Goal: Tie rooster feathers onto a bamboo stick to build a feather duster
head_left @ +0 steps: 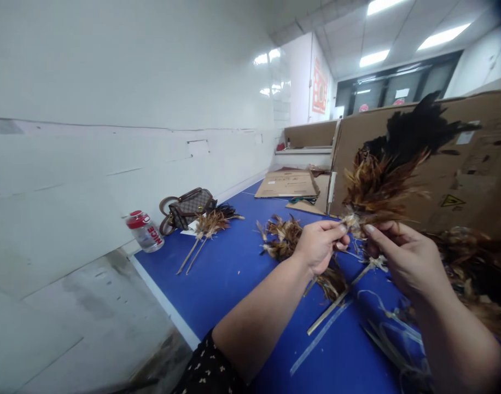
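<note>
A bunch of brown feathers (376,183), with long black feathers (417,126) fanning out at its top, is held up over the table. My left hand (318,246) pinches its pale, bound base between thumb and fingers. From the other side, my right hand (410,254) grips the same base, its thumb close to the left thumb. Below the hands a thin stick (330,314) slants across the table. Brown feathers (285,235) lie in a pile beyond my left wrist. Clear plastic strips (392,323) lie under my right forearm.
On the blue table (250,306), two feather bunches on sticks (211,224) lie near a checked handbag (191,208) and a red-capped bottle (146,232). Flat cardboard (287,183) and scissors (303,200) are farther back. A tall cardboard panel (472,180) stands behind more feathers (472,257) at right.
</note>
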Demonstrator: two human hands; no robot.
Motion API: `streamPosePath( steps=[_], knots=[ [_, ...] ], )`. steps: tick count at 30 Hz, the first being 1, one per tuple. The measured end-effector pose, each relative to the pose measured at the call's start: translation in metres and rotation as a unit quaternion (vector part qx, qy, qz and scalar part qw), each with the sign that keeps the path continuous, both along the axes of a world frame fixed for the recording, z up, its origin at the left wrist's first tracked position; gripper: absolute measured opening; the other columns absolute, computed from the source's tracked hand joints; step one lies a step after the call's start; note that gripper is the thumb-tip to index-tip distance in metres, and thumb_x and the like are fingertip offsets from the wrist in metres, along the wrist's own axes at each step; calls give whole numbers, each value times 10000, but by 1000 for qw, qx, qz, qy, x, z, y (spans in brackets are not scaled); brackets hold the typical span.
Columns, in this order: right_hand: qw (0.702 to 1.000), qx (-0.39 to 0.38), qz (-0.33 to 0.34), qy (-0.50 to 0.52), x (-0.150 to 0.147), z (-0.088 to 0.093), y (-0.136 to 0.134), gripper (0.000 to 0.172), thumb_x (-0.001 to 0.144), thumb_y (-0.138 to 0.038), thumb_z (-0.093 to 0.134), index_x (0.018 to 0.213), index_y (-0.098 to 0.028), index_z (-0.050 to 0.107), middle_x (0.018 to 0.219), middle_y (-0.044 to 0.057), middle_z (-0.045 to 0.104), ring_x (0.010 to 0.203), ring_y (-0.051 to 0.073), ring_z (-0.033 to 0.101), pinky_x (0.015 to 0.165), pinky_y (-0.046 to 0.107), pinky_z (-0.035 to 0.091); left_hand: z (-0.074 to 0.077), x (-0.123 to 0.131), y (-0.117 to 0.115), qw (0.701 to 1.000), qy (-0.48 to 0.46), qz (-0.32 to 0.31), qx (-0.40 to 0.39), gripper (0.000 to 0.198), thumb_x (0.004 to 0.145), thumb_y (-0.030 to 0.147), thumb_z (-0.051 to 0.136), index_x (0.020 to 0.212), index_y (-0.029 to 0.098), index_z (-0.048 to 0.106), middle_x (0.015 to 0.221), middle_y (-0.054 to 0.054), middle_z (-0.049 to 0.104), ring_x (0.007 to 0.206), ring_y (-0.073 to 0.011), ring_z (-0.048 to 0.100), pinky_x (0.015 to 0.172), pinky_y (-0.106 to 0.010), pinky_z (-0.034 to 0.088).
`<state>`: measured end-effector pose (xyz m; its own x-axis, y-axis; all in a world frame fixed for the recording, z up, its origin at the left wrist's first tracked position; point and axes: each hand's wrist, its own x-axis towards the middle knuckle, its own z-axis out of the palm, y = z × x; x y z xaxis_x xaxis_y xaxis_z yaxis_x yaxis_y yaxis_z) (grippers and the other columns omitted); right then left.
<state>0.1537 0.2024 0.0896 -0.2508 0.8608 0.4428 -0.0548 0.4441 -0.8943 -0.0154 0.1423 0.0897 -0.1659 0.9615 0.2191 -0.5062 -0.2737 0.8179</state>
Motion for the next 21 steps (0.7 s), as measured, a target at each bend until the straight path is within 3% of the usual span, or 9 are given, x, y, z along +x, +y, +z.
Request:
streamPosePath(
  steps=[6, 9, 13, 21],
  knots=[
    [1000, -8, -8, 9, 0, 5, -3, 490, 717, -639, 956, 790, -190, 775, 648, 20, 663, 593, 157, 526, 557, 290, 408, -5, 5, 1, 1000, 15, -17, -14, 498, 597, 451, 1020, 765, 96, 713, 663, -46, 645, 609, -103, 551, 617, -291, 327],
    [1000, -8, -7, 7, 0, 4, -2, 480, 660, -608, 995, 799, -188, 808, 723, 33, 711, 635, 163, 561, 592, 284, 442, -6, 5, 2, 999, 15, -25, -17, 514, 566, 458, 1026, 769, 96, 723, 654, -47, 649, 605, -110, 561, 609, -288, 321],
    [1000, 1, 10, -4, 1, -4, 5, 419, 748, -589, 952, 852, -200, 838, 792, 53, 759, 682, 188, 606, 632, 303, 485, -6, 5, 1, 999, 11, -30, -12, 496, 572, 445, 1024, 743, 91, 721, 692, -68, 674, 604, -103, 563, 607, -281, 328],
    [997, -39, 19, 67, -6, -18, 13, 486, 697, -617, 971, 926, -225, 796, 804, 11, 749, 669, 191, 644, 635, 334, 562, 3, 2, -3, 989, -66, -125, -41, 297, 632, 194, 962, 799, 73, 748, 858, -132, 716, 679, -94, 548, 589, -238, 320]
  ],
)
